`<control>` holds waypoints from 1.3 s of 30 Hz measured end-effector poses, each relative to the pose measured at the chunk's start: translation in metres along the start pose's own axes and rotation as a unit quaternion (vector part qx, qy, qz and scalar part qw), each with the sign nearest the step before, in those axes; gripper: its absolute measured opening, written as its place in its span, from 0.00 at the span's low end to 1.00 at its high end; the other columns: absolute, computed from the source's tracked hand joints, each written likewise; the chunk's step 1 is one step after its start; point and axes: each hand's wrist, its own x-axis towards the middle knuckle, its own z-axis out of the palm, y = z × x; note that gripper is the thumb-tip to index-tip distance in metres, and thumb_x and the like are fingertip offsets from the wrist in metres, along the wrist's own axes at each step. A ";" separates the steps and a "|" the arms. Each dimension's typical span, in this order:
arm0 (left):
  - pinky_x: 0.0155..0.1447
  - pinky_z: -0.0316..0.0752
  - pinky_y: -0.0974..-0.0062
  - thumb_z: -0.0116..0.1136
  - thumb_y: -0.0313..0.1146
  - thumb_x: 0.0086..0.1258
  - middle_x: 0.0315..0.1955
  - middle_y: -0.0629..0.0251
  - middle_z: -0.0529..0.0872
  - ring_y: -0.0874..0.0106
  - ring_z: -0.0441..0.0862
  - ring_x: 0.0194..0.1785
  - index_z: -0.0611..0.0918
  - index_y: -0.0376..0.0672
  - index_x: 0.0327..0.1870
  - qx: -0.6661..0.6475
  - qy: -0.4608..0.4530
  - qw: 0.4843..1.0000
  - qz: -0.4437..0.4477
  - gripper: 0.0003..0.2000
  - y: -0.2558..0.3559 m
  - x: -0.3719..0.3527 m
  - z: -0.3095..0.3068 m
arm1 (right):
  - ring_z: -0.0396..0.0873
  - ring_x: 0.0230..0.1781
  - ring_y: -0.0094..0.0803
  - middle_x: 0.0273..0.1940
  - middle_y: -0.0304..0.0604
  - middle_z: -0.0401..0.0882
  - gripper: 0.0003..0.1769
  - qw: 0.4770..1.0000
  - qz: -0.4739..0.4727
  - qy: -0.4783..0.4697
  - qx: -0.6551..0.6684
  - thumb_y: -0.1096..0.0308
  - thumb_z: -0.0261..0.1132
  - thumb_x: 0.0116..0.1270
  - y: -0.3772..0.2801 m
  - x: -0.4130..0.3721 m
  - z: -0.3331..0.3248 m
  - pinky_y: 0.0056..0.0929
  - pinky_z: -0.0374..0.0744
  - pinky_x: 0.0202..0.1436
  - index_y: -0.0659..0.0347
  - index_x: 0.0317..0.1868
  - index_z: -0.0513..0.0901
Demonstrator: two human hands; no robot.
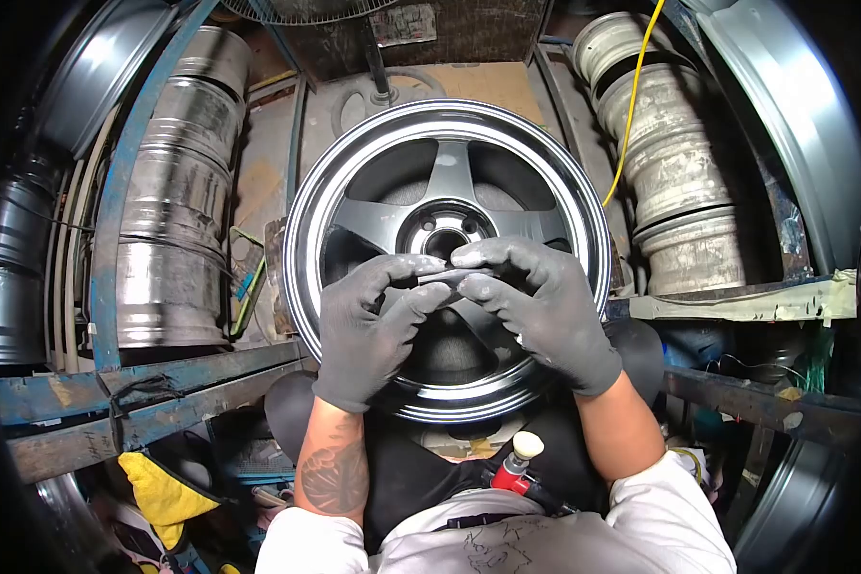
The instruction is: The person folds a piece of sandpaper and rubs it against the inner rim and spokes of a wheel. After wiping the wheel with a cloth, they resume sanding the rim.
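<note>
In front of me lies a car wheel (451, 174) with a polished lip and grey spokes, its face turned up. Over its lower middle, both gloved hands pinch a small, thin, dark grey piece (440, 277); fingers hide part of it, and I cannot make out its kind. My left hand (365, 330) grips its left end between thumb and fingertips. The other end sits in the closed fingertips of my right hand (557, 311). Pale dust marks the fingertips of both grey gloves. On my lap rests a red power tool (512, 480) with a cream round pad (527, 444).
Stacked metal wheel barrels stand along the left (174, 210) and right (677, 163). A yellow hose (632, 110) hangs at the right. Blue metal beams (105, 277) frame the left side. A yellow cloth (167, 497) hangs at lower left, and a fan (306, 8) is at the top.
</note>
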 end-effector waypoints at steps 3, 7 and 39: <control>0.45 0.79 0.77 0.72 0.28 0.66 0.39 0.59 0.91 0.75 0.86 0.39 0.89 0.33 0.45 -0.013 -0.009 0.999 -0.032 0.10 0.001 0.000 -0.002 | 0.84 0.36 0.18 0.42 0.42 0.89 0.17 0.998 0.051 -0.009 0.023 0.62 0.71 0.75 -0.004 -0.001 0.000 0.22 0.82 0.43 0.67 0.55 0.87; 0.42 0.76 0.82 0.71 0.28 0.68 0.38 0.64 0.89 0.81 0.83 0.37 0.88 0.33 0.46 -0.058 -0.016 0.993 -0.104 0.10 0.007 0.001 0.001 | 0.83 0.34 0.18 0.39 0.40 0.89 0.16 0.998 0.056 0.014 -0.003 0.62 0.72 0.74 0.004 0.000 0.005 0.21 0.82 0.41 0.67 0.52 0.89; 0.39 0.77 0.73 0.66 0.36 0.74 0.29 0.61 0.85 0.72 0.81 0.31 0.84 0.35 0.41 -0.041 -0.066 0.997 0.013 0.11 -0.021 0.006 0.004 | 0.75 0.32 0.20 0.30 0.36 0.81 0.14 0.995 0.063 -0.077 -0.008 0.59 0.65 0.78 0.011 0.000 0.012 0.25 0.76 0.39 0.64 0.44 0.84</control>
